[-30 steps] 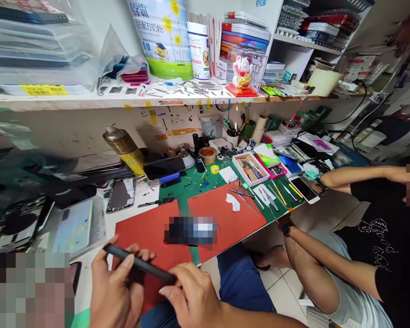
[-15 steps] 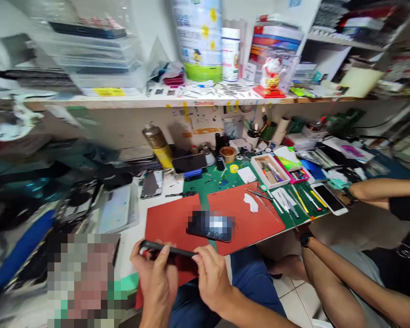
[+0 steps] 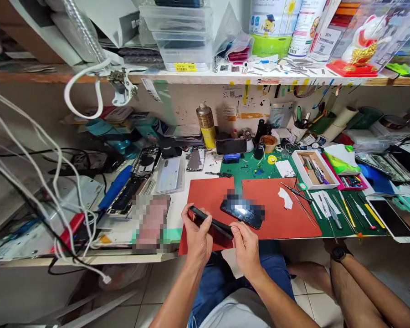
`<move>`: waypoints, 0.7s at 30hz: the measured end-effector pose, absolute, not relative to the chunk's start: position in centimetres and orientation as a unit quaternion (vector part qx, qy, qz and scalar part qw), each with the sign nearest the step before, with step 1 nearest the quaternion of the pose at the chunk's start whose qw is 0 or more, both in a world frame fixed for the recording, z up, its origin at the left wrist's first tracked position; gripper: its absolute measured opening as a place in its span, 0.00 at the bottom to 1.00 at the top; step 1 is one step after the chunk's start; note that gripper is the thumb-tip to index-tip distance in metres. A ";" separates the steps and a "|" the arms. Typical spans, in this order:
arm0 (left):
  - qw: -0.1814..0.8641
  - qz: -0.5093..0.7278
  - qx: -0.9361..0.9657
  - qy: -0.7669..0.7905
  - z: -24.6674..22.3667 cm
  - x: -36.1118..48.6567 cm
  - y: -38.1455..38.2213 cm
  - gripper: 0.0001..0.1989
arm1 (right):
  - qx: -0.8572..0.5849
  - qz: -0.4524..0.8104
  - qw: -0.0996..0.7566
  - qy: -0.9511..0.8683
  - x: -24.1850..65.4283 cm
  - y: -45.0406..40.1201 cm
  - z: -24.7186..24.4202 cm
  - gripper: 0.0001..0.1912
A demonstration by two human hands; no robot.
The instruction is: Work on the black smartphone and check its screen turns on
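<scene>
Your left hand (image 3: 198,238) and right hand (image 3: 246,247) pinch a slim black rectangular slab (image 3: 219,227); farther right, a glossy black phone (image 3: 241,211) lies partly pixelated.

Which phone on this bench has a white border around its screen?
The white-framed phone lying at the front, just right of the slim tools. The black phone on the red mats and the dark phone near the spray can show no white border.

We read place as phone-repair workshop: opened phones (image 3: 146,160) at left, phone (image 3: 242,210) across red mats (image 3: 290,224), slim tools (image 3: 347,210) rowed on green mat (image 3: 241,168), spray can (image 3: 207,125) by wall (image 3: 191,101), small parts (image 3: 302,65) strewn along shelf (image 3: 194,79).
</scene>
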State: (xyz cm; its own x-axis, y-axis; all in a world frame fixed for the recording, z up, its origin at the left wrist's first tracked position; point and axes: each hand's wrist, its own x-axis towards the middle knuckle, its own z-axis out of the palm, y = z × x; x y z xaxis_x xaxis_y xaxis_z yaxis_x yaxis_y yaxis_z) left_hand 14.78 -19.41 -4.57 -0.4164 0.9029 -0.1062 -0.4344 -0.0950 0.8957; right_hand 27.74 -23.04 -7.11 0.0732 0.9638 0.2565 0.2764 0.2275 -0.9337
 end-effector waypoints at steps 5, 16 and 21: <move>0.498 0.677 0.274 0.468 -4.3 14.6 -19.3 0.36 | -0.534 0.338 0.506 -0.588 27.6 -23.2 -7.3 0.17; 0.464 0.663 0.299 0.505 -3.7 14.6 -18.1 0.45 | -0.553 0.253 0.494 -0.621 30.1 -23.0 -4.4 0.16; 0.451 0.670 0.290 0.513 -3.2 14.8 -17.7 0.48 | -0.637 0.164 0.483 -0.578 36.4 -22.3 -3.2 0.18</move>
